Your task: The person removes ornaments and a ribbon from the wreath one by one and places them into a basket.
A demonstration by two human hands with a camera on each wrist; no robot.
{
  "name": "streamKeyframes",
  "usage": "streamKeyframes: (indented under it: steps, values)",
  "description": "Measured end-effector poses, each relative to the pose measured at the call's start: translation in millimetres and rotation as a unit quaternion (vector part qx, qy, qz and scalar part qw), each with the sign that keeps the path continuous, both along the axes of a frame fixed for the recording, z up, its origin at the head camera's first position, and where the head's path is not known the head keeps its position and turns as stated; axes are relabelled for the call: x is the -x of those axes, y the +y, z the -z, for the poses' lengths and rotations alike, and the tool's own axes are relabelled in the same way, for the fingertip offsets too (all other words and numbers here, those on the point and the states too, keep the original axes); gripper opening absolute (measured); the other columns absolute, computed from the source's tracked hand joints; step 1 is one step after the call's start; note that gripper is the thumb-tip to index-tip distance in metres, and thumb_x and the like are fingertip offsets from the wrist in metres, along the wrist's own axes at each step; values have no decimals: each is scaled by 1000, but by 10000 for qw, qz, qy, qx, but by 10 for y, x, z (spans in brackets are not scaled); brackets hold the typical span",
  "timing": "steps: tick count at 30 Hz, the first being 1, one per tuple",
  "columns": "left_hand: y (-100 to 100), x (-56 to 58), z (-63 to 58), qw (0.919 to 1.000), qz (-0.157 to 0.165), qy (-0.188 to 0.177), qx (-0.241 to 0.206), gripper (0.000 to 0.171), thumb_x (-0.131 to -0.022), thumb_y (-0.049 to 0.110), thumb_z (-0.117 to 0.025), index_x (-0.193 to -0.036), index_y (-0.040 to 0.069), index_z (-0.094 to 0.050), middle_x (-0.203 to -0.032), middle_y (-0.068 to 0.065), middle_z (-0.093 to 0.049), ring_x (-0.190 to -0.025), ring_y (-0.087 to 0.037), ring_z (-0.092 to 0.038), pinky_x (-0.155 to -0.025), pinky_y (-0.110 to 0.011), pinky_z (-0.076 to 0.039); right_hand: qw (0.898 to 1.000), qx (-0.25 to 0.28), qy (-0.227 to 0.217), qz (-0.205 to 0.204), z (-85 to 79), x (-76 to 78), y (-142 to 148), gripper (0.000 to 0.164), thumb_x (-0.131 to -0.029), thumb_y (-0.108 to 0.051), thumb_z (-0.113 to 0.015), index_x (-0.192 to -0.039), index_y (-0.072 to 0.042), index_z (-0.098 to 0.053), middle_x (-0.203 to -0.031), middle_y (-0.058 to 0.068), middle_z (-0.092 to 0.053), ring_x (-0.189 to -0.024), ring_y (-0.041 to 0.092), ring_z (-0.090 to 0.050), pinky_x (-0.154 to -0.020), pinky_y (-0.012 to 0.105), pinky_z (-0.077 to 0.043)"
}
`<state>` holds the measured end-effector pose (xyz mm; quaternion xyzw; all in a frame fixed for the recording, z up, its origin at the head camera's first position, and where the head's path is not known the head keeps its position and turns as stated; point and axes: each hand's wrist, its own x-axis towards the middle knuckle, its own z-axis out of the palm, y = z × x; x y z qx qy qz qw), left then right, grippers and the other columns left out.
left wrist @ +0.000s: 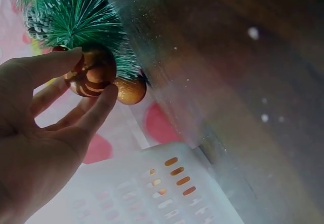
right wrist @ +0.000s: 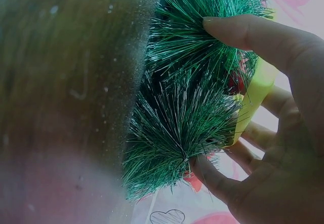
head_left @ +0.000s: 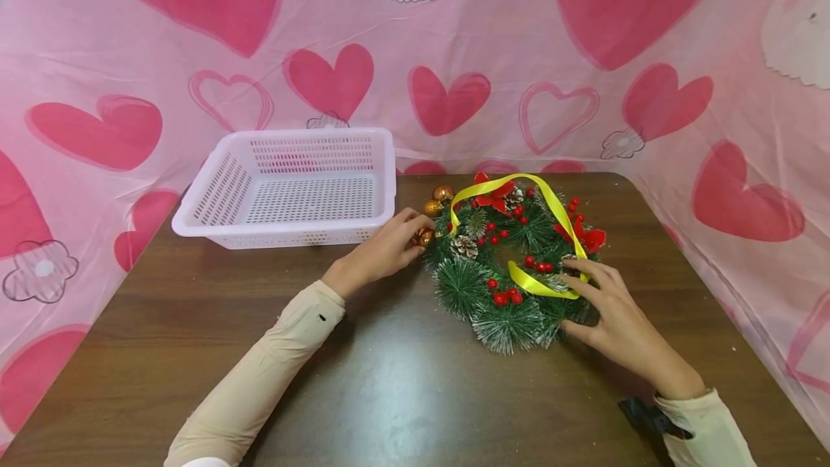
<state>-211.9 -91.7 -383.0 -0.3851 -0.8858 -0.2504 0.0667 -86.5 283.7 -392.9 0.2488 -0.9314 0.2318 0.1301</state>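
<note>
A green Christmas wreath (head_left: pixel 462 285) lies on the table, dressed with red berries, pinecones and red flowers. A yellow ribbon (head_left: pixel 556 206) loops loosely over it. At its left edge, my left hand (head_left: pixel 382 247) pinches a shiny copper bauble (left wrist: pixel 97 72) between thumb and fingertips. Other golden baubles (head_left: pixel 444 194) sit just behind that one, against the wreath. My right hand (head_left: pixel 616 316) holds the wreath's right edge, thumb at the outer side and fingers spread over the top by the ribbon. In the right wrist view, the fingertips are partly hidden behind needles and ribbon.
A white plastic basket (head_left: pixel 305 230) with slotted walls stands at the back left, close to my left hand. Brown wood forms the tabletop (head_left: pixel 389 395). A pink cloth (head_left: pixel 506 42) printed with hearts hangs behind and at the sides.
</note>
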Motion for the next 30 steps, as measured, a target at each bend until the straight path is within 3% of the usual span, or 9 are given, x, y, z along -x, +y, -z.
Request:
streamKeyframes:
  steps: [30]
  values:
    - [60,-65,-48,9987,114,344,-355,38,-89,4,-72,-126,5,-60,-122,-11,-53,-107,-20,-57,-91,-32,-51,9999,-91,-19,55,-1,-5,-11,68,-65,-9,-89,-127,-3,-63,-143,15,-44,-129,41,-32,-89,67,-37]
